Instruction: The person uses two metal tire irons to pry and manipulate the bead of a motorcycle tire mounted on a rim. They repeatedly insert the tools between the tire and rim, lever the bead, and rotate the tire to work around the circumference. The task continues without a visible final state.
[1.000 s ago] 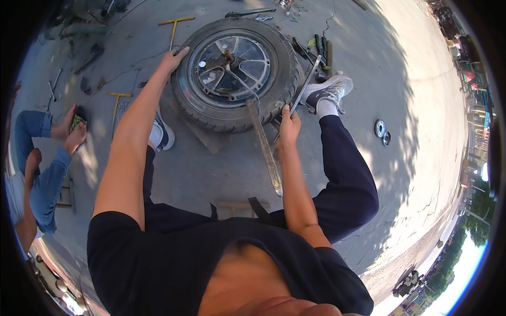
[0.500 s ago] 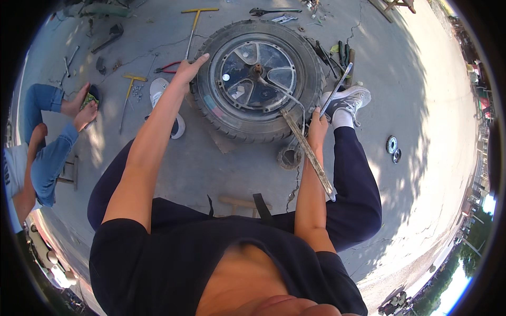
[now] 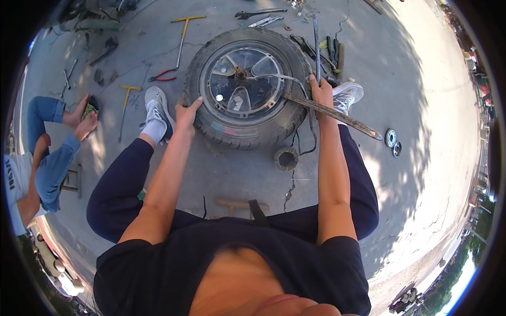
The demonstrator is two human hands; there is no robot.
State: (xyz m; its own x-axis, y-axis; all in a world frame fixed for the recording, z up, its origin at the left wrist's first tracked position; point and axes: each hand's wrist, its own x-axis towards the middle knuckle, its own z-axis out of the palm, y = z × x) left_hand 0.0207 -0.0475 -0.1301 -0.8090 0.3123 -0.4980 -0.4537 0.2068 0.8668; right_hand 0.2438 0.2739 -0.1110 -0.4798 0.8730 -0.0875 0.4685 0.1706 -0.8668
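Observation:
A wheel with a black tyre [image 3: 250, 136] and a dark metal hub [image 3: 258, 97] lies on the ground between my feet. My left hand [image 3: 187, 115] grips the tyre's left side, its thumb over the sidewall. At the right side my right hand [image 3: 321, 95] is closed round a slim metal bar [image 3: 316, 45] that points away from me. A rusty flat pry bar [image 3: 348, 116] has one end at the rim's edge and crosses above my right wrist. From the hub's axle, a grey cable [image 3: 287, 78] runs over the tyre's right side.
Yellow T-handled wrenches [image 3: 184, 34], red-handled pliers [image 3: 163, 75] and an adjustable wrench [image 3: 261, 12] lie around the wheel. A dark ring-shaped part [image 3: 286, 158] sits near me; two bearings [image 3: 390, 138] lie to the right. Another person's legs [image 3: 52, 137] are at the left.
The wheel has turned counterclockwise, swinging the rusty bar's free end rightward and away from me. My left hand has come nearer along the tyre; my right hand has moved farther away with the slim bar.

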